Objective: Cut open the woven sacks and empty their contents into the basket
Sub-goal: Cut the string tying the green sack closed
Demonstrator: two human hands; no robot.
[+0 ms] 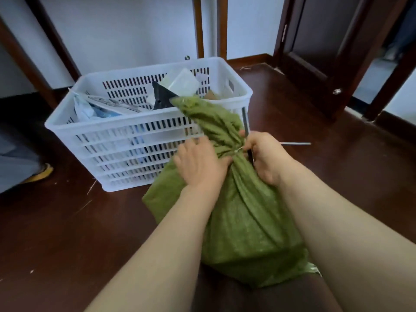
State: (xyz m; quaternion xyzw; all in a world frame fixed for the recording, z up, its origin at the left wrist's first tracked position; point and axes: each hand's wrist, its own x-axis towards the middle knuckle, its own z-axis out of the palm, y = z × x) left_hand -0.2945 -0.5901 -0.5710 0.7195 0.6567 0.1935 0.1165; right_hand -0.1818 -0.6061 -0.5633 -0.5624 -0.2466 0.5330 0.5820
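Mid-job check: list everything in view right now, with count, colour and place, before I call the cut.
basket: one, white slotted plastic, on the floor behind the sack
packages: several, clear, black, blue-white, inside the basket; count unclear
green sack: one, woven, in front of the basket, neck tied
tie: one, white, round the sack's neck
scissors: one pair, metal, blades spread, at the tie
floor: dark brown wood
door: one, dark wood, right rear
shoe: one, yellow, left edge
left hand: holds the sack left of the tie
right hand: grips the scissors
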